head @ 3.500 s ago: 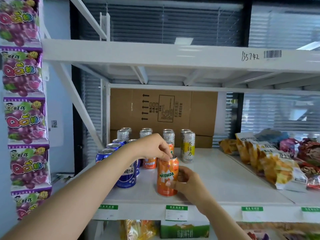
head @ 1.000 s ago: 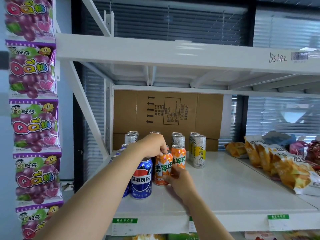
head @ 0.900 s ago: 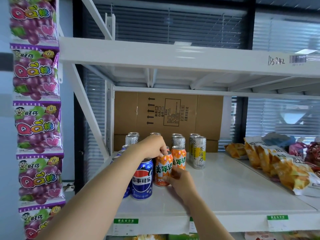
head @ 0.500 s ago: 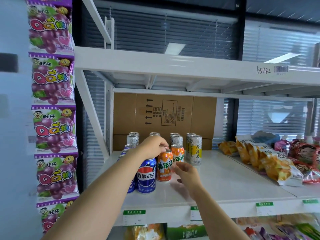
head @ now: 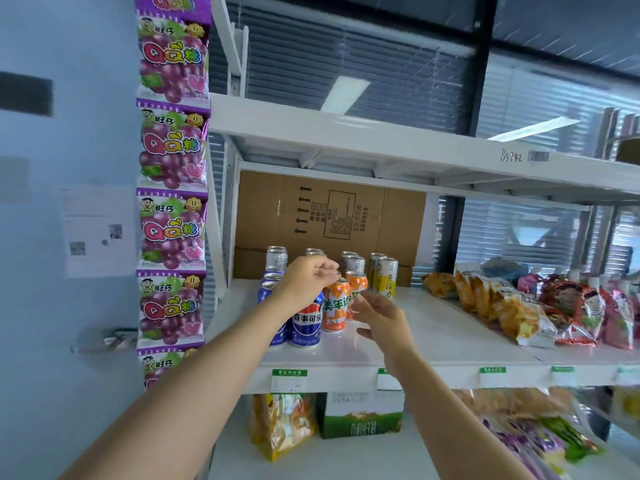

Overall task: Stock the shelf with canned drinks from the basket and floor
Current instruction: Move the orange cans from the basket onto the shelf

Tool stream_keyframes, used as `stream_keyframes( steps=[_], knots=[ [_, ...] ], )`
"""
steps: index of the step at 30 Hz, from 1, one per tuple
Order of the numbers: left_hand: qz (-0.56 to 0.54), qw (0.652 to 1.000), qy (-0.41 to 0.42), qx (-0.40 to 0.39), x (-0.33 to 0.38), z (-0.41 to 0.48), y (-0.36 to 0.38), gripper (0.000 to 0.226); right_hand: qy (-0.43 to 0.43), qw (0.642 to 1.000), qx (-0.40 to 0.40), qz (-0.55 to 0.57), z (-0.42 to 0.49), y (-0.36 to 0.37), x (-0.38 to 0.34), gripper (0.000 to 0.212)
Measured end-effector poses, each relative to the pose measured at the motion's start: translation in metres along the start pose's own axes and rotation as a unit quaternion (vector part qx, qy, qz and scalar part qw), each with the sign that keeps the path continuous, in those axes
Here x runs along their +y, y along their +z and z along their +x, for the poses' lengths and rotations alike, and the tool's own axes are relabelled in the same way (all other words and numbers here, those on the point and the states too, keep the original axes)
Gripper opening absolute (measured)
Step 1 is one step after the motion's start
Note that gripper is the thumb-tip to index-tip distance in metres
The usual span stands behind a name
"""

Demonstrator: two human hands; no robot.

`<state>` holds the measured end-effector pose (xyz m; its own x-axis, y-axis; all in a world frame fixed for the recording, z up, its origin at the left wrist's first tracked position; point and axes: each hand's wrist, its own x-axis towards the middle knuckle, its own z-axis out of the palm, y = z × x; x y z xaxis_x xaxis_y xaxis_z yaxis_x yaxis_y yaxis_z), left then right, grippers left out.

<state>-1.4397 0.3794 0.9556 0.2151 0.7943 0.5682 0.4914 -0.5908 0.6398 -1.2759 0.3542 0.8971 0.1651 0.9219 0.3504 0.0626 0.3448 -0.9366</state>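
On the white shelf (head: 440, 344) stand rows of cans. The front orange can (head: 334, 308) stands upright next to a blue cola can (head: 306, 323), with a second orange can (head: 358, 282) behind it. Silver and yellow tea cans (head: 386, 277) stand further back. My left hand (head: 304, 284) hovers at the front orange can's rim, its fingers loosely curled and holding nothing. My right hand (head: 379, 318) is open just right of that can, not touching it. Neither a basket nor the floor is in view.
A flat cardboard box (head: 329, 216) leans against the shelf's back. Snack bags (head: 512, 306) fill the shelf's right part. A strip of purple candy packs (head: 171, 220) hangs at the left upright. Bags and a green carton (head: 360, 417) sit on the shelf below.
The orange can was pushed back beside the blue cola can. Both hands have let go of it: the right drew back to the right and the left lifted off the rim.
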Motion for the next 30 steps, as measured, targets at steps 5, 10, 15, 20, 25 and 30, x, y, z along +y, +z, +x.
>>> stream_keyframes(
  steps=[5,10,15,20,25,30],
  knots=[
    [-0.03,0.997,-0.05,0.041,0.028,-0.051,-0.011,0.029,-0.006,1.0,-0.02,0.012,-0.041,-0.004,-0.014,0.035],
    [-0.029,0.991,-0.102,0.078,0.055,-0.12,-0.021,0.023,0.006,0.995,-0.077,0.066,-0.098,-0.014,-0.033,0.026],
    [-0.086,0.971,-0.187,0.122,0.063,-0.207,-0.025,0.012,0.023,0.988,-0.116,0.098,-0.161,-0.019,-0.033,0.022],
    [-0.129,0.949,-0.231,0.174,0.062,-0.312,-0.049,0.017,0.091,0.973,-0.168,0.129,-0.226,0.004,-0.023,0.017],
    [-0.111,0.916,-0.281,0.264,0.043,-0.397,-0.108,0.017,0.13,0.955,-0.224,0.147,-0.282,0.049,-0.019,0.021],
    [-0.125,0.885,-0.302,0.333,0.043,-0.471,-0.167,0.017,0.145,0.928,-0.302,0.165,-0.341,0.129,-0.021,0.016]
  ],
)
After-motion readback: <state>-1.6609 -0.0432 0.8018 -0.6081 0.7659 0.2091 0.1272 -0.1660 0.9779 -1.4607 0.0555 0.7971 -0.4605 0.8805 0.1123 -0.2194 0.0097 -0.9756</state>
